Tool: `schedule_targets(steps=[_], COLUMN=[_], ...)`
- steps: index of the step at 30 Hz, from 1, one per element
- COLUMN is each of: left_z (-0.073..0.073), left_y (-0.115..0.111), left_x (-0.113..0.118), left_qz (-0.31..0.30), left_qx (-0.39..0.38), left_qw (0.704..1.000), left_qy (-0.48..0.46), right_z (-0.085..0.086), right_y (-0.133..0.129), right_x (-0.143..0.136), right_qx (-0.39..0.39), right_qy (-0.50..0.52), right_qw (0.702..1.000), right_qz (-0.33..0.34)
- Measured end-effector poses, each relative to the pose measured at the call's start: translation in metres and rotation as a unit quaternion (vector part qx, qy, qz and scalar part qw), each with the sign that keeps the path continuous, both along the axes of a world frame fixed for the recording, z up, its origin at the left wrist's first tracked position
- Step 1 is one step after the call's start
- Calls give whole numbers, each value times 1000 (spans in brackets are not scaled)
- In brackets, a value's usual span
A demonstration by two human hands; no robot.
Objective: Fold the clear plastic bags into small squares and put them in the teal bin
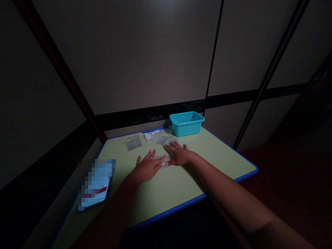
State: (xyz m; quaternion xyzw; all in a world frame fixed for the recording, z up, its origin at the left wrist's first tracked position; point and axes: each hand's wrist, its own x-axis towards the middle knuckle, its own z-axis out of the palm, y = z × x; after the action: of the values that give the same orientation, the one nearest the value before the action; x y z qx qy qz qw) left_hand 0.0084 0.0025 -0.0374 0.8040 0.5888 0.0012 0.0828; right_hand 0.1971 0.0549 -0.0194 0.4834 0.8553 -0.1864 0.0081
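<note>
My left hand (148, 167) rests on the pale table with its fingers spread, the fingertips reaching a small clear plastic bag (165, 164). Across from it, my right hand (179, 154) is also spread, thumb at the same bag and fingers reaching forward. The bag lies flat between the two hands, partly covered by them. Just beyond my right fingertips lies another clear bag (163, 140). Farther left are a flat clear bag (134, 142) and a crinkled clear packet (152, 135).
A turquoise plastic basket (187, 129) stands at the table's back edge. On the left lies a tablet or large phone (97, 185) with a lit, blurred screen. The table (218, 166) has a blue edge and stands against dark cabinet panels (155, 62).
</note>
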Motion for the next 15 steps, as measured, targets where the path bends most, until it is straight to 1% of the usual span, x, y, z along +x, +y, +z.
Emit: schedule_targets(steps=[5,9,12,15], left_z=[3,1,1,4], left_y=[-2,-2,-2,1], left_x=[1,2,3,2], left_qz=[9,6,11,49], left_qx=[-1,-6,-3,29], left_qw=[1000,1000,1000,998], left_qy=[-3,-8,-6,-12], right_z=[2,1,0,-1], right_y=[1,1,0,0], right_x=[2,3,2,0], right_qx=[-25,-12,1,12], right_qy=[4,20,33,32], right_qw=[1000,999,999,999], right_qz=[18,35,32,12])
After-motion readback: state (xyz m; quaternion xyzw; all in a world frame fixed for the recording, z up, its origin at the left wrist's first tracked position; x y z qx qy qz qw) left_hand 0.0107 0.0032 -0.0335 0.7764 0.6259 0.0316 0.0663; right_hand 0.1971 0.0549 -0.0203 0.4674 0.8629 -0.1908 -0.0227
